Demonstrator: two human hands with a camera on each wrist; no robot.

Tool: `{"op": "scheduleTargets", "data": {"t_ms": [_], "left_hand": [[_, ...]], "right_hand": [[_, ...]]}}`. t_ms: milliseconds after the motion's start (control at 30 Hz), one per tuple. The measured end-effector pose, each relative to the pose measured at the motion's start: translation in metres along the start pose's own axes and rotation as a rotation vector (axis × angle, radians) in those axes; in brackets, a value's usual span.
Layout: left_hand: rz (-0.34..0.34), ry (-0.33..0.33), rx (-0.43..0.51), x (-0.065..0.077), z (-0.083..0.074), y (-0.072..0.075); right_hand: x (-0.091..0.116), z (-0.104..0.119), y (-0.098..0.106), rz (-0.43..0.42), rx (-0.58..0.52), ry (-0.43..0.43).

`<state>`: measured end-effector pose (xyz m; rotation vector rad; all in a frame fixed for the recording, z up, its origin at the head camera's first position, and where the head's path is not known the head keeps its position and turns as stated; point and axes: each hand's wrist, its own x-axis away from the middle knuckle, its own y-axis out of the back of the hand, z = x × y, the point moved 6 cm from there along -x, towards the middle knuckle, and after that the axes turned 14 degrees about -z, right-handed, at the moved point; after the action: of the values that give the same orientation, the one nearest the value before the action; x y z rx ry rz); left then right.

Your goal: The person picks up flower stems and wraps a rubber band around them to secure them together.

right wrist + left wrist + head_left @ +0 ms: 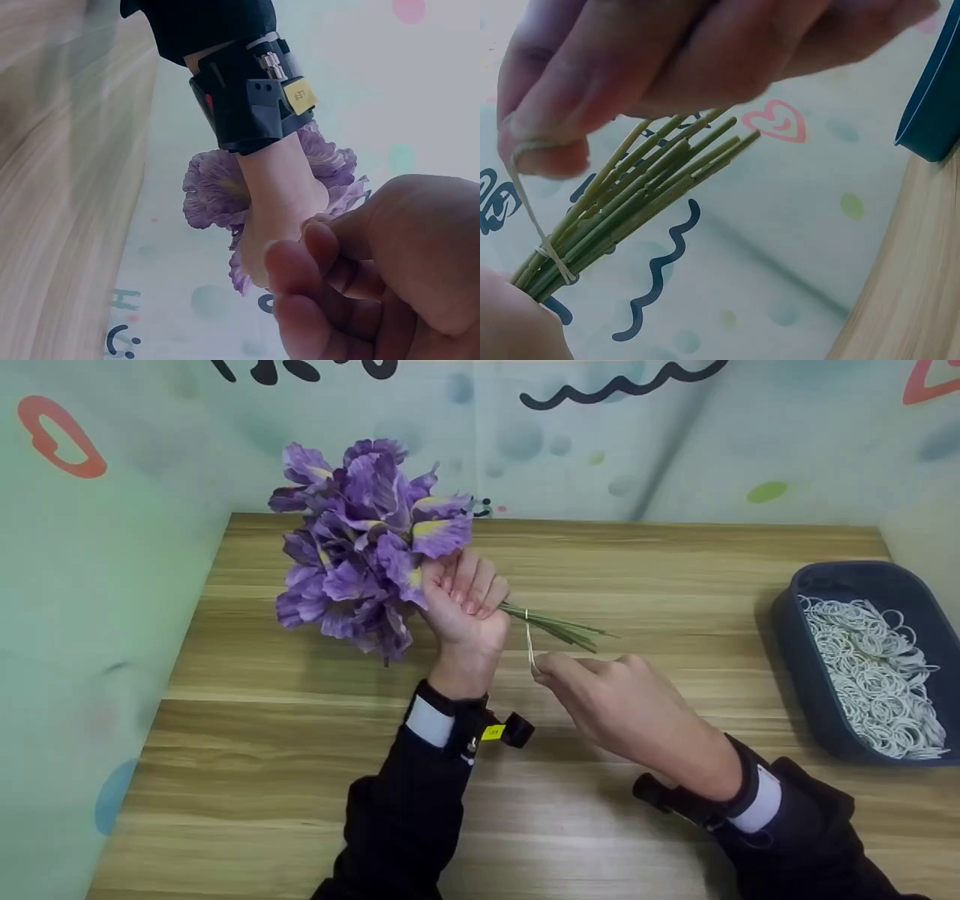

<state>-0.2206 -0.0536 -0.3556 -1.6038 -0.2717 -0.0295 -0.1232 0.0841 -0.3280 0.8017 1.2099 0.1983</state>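
Note:
A bunch of purple artificial irises (367, 540) is gripped by my left hand (466, 600), fingers curled round the stems just under the blooms. The green stems (645, 187) poke out to the right below that hand. Around them loops a pale rubber band (529, 634), stretched toward me. My right hand (622, 697) pinches the band's free end between thumb and fingertips, apart from the stems. In the left wrist view the band (536, 217) runs taut from the stems to those fingertips. The right wrist view shows the pinching fingers, with the stems hidden.
At the right of the wooden table (300, 750) stands a dark blue tub (806, 675) holding many white rubber bands (874, 682). A printed backdrop (562, 457) rises behind and to the left of the table. Both wrists wear cameras on black straps.

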Motion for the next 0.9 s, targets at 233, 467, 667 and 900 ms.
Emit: {"op": "scheduleTargets", "data": {"t_ms": [233,467,667,900], "left_hand": [[0.056,-0.036,-0.042,0.002,0.0,-0.003],[0.084,-0.035,-0.089,0.001,0.002,-0.004],[0.08,-0.033,-0.092,0.0,0.003,-0.003],[0.112,-0.022,-0.112,0.003,0.007,-0.003]], "right_hand": [[-0.001,-0.002,0.005,-0.012,0.003,-0.009],[-0.001,-0.004,0.007,-0.009,-0.007,-0.02],[-0.003,-0.004,0.01,-0.018,-0.021,-0.031],[-0.006,-0.008,0.016,-0.059,-0.03,-0.047]]}}
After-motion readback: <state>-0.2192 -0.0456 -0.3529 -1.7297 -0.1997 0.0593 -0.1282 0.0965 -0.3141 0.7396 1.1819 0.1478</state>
